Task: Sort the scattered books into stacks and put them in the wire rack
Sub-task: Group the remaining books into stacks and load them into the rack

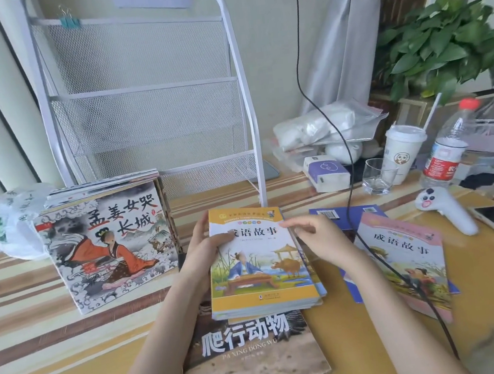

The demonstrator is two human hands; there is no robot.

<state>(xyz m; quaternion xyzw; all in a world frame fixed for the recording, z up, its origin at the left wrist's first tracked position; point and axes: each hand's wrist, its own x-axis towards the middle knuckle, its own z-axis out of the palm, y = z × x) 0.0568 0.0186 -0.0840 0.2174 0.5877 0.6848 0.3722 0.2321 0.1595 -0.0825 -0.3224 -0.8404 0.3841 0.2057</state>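
Landmark: white wire rack (152, 105), standing at the back of the striped worktop (23, 301). Its mesh pockets hold no books that can be seen; a teal binder clip (69, 21) hangs on its top rail.

In front of the rack, centre: yellow-covered stack (260, 264) of thin books, lying partly on a large brown reptile book (251, 357) nearer the person. Left hand (205, 247) grips the stack's left edge, thumb curled over the cover. Right hand (314, 234) lies across the upper right corner, fingers bent onto the cover; whether they pinch the top book or only touch it is hard to tell from this angle.

Left of the rack's foot: a taller stack of picture books (108, 244), top cover showing a figure in an orange robe. Behind it, a crumpled plastic bag (8, 221).

Right of the held stack: pink-covered book (405, 258) overlapping blue books (346, 216), a black cable (348, 151) trailing across them.

Right of the rack: paper cup with straw (403, 152), contents hidden by its lid; empty-looking glass tumbler (378, 176); plastic water bottle (446, 147), red cap on; tissue pack (326, 172); potted plant (443, 41).
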